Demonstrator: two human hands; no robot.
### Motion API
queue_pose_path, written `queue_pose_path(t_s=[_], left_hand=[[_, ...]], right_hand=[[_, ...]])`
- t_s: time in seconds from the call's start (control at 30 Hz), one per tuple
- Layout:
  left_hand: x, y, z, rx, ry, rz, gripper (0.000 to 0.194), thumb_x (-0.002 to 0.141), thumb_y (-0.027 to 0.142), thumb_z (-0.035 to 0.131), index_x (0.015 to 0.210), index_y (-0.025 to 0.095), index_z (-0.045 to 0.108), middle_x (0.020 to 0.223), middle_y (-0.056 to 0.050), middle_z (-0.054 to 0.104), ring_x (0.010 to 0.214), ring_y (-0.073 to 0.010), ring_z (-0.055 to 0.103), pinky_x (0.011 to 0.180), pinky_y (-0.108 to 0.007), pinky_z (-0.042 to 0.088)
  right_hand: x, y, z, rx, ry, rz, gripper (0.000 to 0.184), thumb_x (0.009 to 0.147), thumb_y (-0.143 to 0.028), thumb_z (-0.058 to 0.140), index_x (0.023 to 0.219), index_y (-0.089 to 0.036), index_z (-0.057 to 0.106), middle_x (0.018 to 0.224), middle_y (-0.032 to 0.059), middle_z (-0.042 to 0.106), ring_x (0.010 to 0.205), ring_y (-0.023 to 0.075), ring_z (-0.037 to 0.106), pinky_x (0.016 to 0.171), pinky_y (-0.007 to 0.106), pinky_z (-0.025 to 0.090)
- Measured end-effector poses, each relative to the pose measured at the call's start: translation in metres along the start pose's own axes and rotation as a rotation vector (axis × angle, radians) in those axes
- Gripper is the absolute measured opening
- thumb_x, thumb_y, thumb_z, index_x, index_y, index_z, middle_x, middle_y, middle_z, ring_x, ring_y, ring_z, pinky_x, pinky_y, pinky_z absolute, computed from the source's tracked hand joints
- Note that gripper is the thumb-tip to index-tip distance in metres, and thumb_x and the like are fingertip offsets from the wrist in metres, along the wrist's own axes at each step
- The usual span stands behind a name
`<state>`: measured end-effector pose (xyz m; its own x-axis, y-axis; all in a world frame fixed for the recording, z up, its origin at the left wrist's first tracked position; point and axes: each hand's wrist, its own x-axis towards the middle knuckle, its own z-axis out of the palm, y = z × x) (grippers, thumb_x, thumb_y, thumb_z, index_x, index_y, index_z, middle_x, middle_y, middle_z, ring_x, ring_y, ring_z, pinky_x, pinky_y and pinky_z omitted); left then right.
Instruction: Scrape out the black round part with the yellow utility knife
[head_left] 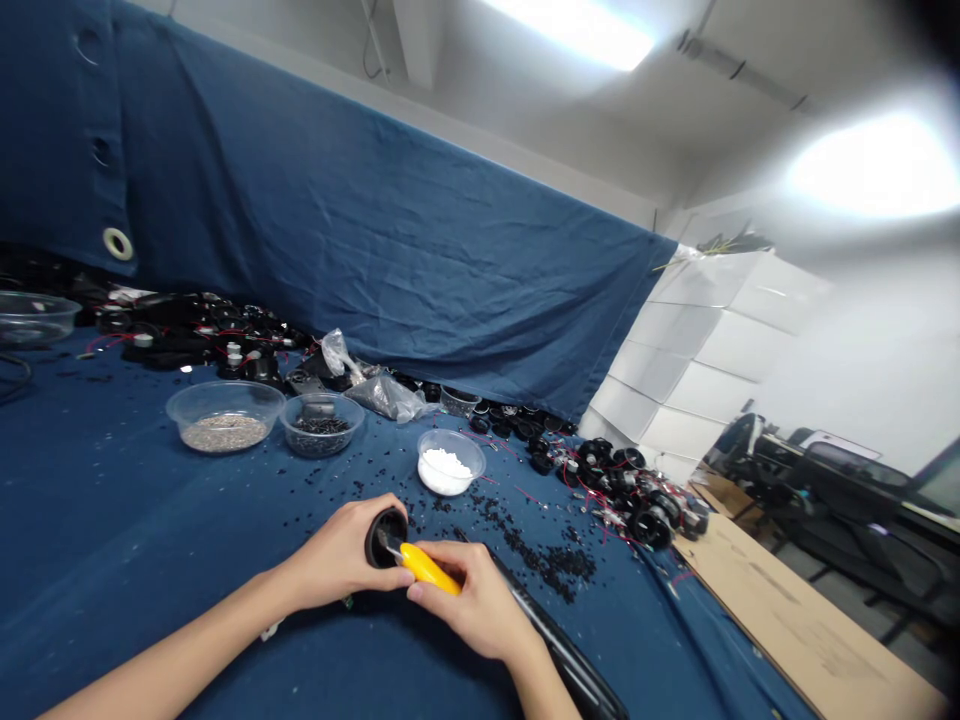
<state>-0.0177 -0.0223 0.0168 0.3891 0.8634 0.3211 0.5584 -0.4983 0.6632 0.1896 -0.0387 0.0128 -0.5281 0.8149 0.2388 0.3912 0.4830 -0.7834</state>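
Note:
My left hand (341,560) is wrapped round a small black round part (385,537), holding it just above the blue cloth of the table (97,520). My right hand (469,600) grips a yellow-handled tool (424,567), whose metal tip reaches into the black part's open face. The two hands meet near the front middle of the table. A long black bar (559,650) lies under my right wrist.
Three clear bowls stand behind the hands: one with grey bits (223,415), one with dark bits (321,424), one with white bits (450,462). Black crumbs (547,560) are scattered on the cloth. Piles of black parts with red wires (630,490) line the back. A cardboard sheet (795,620) lies at right.

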Motion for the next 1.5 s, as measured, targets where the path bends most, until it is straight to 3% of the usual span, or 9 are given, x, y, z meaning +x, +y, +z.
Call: queue_pose_path(t_s=[0.3, 0.63, 1.03, 1.2, 1.5], left_hand=[[0.0016, -0.0008, 0.0005, 0.000, 0.013, 0.000, 0.036, 0.066, 0.038, 0.072, 0.092, 0.021, 0.056, 0.081, 0.003, 0.062, 0.074, -0.0171, 0.055, 0.067, -0.025, 0.040], [-0.0010, -0.0020, 0.0014, -0.041, -0.020, 0.009, 0.038, 0.064, 0.041, 0.074, 0.091, 0.020, 0.057, 0.080, 0.003, 0.062, 0.072, -0.0163, 0.055, 0.065, -0.024, 0.040], [-0.0005, -0.0022, 0.0034, -0.004, -0.007, 0.003, 0.034, 0.067, 0.037, 0.072, 0.093, 0.021, 0.057, 0.080, 0.003, 0.062, 0.073, -0.0168, 0.055, 0.066, -0.025, 0.039], [-0.0017, -0.0014, 0.0021, -0.016, -0.014, 0.007, 0.041, 0.064, 0.042, 0.076, 0.093, 0.020, 0.057, 0.081, 0.002, 0.063, 0.073, -0.0175, 0.056, 0.066, -0.025, 0.039], [-0.0003, -0.0043, 0.0026, -0.018, -0.005, 0.005, 0.039, 0.064, 0.039, 0.075, 0.093, 0.021, 0.056, 0.082, 0.003, 0.063, 0.074, -0.0174, 0.056, 0.067, -0.025, 0.039]], right_hand=[[0.0004, -0.0008, 0.0001, -0.013, 0.024, 0.002, 0.025, 0.082, -0.031, 0.066, 0.102, -0.017, 0.074, 0.087, 0.0004, 0.070, 0.077, 0.0180, 0.058, 0.071, 0.024, 0.045], [0.0005, -0.0003, -0.0008, 0.043, -0.047, 0.007, 0.021, 0.081, -0.029, 0.066, 0.098, -0.017, 0.074, 0.084, -0.0012, 0.069, 0.074, 0.0165, 0.057, 0.068, 0.023, 0.043], [0.0011, 0.0019, 0.0006, -0.004, -0.004, 0.013, 0.025, 0.081, -0.026, 0.067, 0.104, -0.018, 0.073, 0.092, 0.0005, 0.071, 0.081, 0.0195, 0.061, 0.073, 0.025, 0.044], [0.0002, 0.0036, 0.0006, 0.093, -0.039, 0.036, 0.027, 0.081, -0.025, 0.067, 0.106, -0.017, 0.072, 0.098, 0.0023, 0.071, 0.086, 0.0210, 0.061, 0.077, 0.026, 0.045], [0.0006, 0.0027, 0.0007, 0.078, -0.029, 0.034, 0.024, 0.082, -0.026, 0.067, 0.104, -0.018, 0.072, 0.092, 0.0002, 0.070, 0.081, 0.0184, 0.059, 0.072, 0.024, 0.043]])
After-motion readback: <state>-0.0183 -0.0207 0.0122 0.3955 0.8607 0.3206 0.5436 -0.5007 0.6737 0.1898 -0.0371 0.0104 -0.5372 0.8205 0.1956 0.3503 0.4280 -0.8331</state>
